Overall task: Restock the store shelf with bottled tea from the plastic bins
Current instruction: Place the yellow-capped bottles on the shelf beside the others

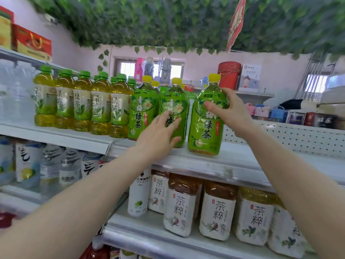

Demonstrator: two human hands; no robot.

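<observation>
Nearest the camera, two bare forearms reach up from 7 and 5 o'clock toward the upper shelf [233, 161]. Right hand [228, 111]: fingers and thumb curled round the shoulder of a green-labelled tea bottle [206, 116], yellow cap, standing upright on the shelf at the front edge. Left hand [158, 133]: fingers straight and slightly spread, laid flat against the front of the neighbouring green-labelled bottle [174, 103], at 9 o'clock of the held one; palm down, no grip.

Third bottle of the same kind [141, 113] stands just beside, further toward 9 o'clock; more yellow caps show behind this row. Amber liquid visible at the base of the held bottle.

Further toward 9 o'clock, a row of green-capped bottles [82, 103] holds yellow-green tea, packed touching. Clear water bottles [15, 94] sit at the far end of that row.

Lower shelf at 6 o'clock: square white-labelled bottles [217, 210], brown and golden contents, upright in a row.

Far back, at 12 to 1 o'clock: stacked red buckets [228, 73], small window, leaf-covered ceiling [168, 21]. Plastic bins not visible.
</observation>
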